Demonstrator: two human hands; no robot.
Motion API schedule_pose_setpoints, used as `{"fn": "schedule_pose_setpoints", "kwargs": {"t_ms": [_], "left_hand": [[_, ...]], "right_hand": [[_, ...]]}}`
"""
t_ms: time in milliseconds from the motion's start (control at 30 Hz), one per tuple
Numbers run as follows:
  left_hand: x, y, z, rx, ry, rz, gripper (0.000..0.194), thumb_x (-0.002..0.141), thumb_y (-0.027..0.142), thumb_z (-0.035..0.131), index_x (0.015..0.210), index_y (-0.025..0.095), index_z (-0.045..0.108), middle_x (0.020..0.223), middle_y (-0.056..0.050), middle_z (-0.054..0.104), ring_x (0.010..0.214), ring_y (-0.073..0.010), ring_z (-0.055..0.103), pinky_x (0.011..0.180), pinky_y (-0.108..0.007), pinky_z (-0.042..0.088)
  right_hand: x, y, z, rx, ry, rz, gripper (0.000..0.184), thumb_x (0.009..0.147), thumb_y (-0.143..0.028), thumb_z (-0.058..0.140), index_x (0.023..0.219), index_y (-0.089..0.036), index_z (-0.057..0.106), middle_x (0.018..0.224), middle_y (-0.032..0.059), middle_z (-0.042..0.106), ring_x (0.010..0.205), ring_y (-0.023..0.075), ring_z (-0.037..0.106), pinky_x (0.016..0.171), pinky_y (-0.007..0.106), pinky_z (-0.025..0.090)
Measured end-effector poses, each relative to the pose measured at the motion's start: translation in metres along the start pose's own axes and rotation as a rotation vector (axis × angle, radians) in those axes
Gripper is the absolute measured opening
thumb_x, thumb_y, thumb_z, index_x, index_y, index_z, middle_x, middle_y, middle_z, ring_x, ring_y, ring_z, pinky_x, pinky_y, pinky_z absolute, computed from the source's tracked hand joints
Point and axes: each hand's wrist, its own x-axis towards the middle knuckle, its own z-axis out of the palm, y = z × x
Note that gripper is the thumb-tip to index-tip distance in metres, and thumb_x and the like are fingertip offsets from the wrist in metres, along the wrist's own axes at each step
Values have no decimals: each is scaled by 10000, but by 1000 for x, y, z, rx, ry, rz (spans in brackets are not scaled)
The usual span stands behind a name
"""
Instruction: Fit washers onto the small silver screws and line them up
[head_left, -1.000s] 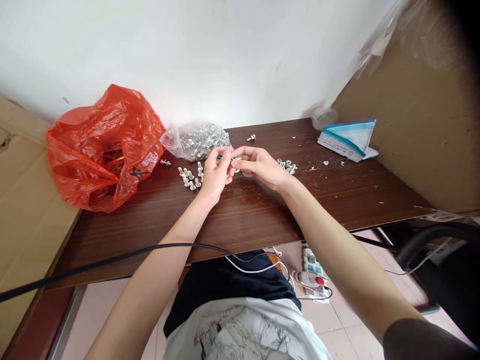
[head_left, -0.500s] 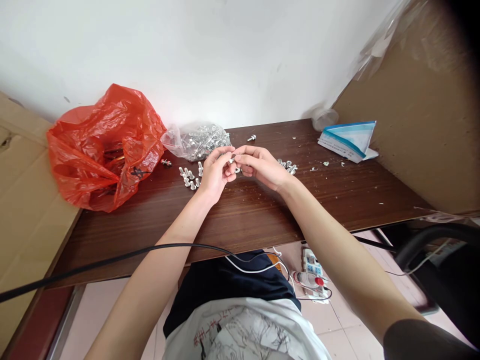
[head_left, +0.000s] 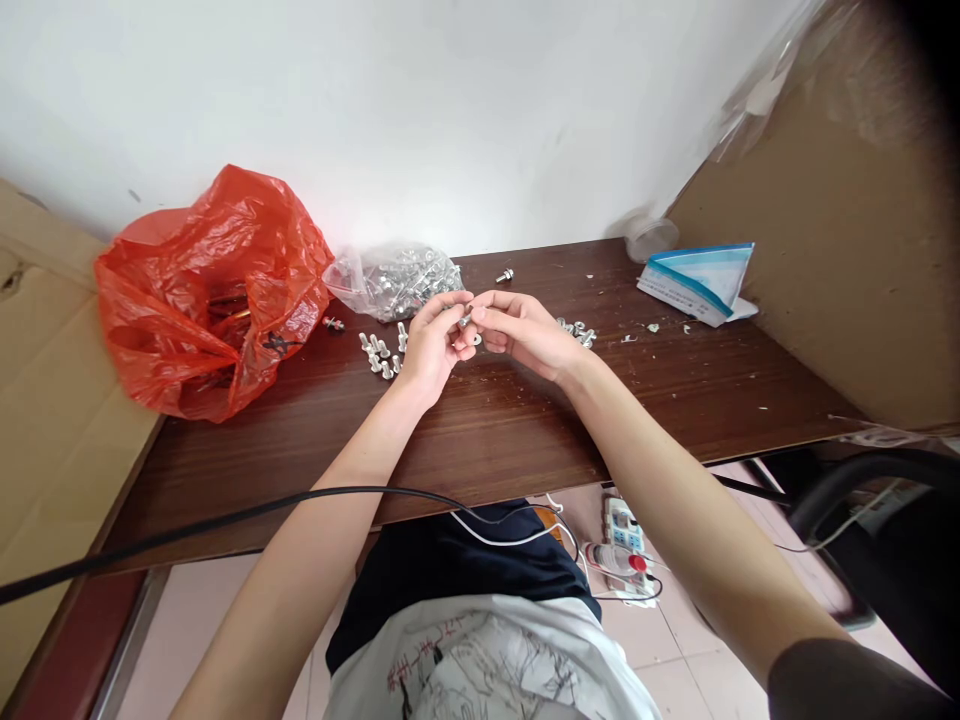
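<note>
Against the picture a second earlier, the two hands sit almost where they were, above the far middle of the desk (head_left: 675,390); the small metal piece (head_left: 466,320) between them now shows less of its length and looks more tilted, where before it lay as a level silver bar between the fingertips. The red plastic bag (head_left: 206,290) and the clear bag of screws (head_left: 394,278) have not shifted.

The left hand (head_left: 429,350) has its fingers curled closed, thumb and forefinger pinching one end of the metal piece. The right hand (head_left: 521,335) meets it from the other side, fingers bent and closed on the same piece, fingertips of both hands touching or nearly so.

The piece is mostly hidden by the fingertips; only a short silvery bit shows, too small to tell whether it is a screw, a nut or both. As far as it shows, its long axis runs from lower left to upper right, slightly tilted, held above the desk rather than resting on it.

Loose screws (head_left: 381,355) lie on the desk just left of the left hand, and a few more small parts (head_left: 576,330) beyond the right wrist. A single screw (head_left: 504,275) lies near the far edge. A blue and white packet (head_left: 701,280) rests at the right. A black cable (head_left: 225,520) crosses the near edge and is cut off at the left.
</note>
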Motion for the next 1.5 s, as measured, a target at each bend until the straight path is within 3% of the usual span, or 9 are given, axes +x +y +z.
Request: {"fn": "schedule_pose_setpoints", "kwargs": {"t_ms": [733,933,1033,1300,1400,1500], "left_hand": [[-1,-4,0,131,-16,82,99,911,167,467,880,191,558,532,45,489,460,-61,414,461,-186,348],[-1,-4,0,159,44,92,116,906,179,507,812,183,575,517,51,454,444,-54,395,448,-185,339],[0,-5,-1,127,43,101,170,915,165,483,783,168,590,523,43,460,441,-55,391,441,-192,344],[1,-3,-1,-146,102,-31,194,923,122,447,864,140,631,706,7,551,537,-38,486,537,-187,459],[-1,3,-2,-134,123,29,204,901,92,452,901,155,646,757,3,557,561,-38,492,550,-190,462],[-2,6,-5,17,136,165,227,866,67,461,882,167,664,748,4,539,561,-44,476,543,-190,447]], "right_hand": [[0,1,-1,-30,40,-26,309,744,-452,761,807,-172,646,687,-6,604,539,76,350,498,253,269],[1,1,-3,-42,121,-19,331,708,-451,791,785,-167,638,621,-47,495,508,59,312,476,250,262],[2,3,-6,-37,154,-34,341,701,-461,795,791,-173,635,663,-44,499,501,51,314,463,247,264],[4,5,-2,10,165,-12,333,703,-452,787,774,-166,630,726,-10,579,501,49,322,458,238,264],[7,9,-2,-63,268,-49,319,709,-435,772,827,-173,636,745,-3,595,506,60,335,465,239,275],[8,16,-3,-347,370,-151,271,720,-382,750,866,-176,650,752,5,617,559,90,405,524,249,330]]}}
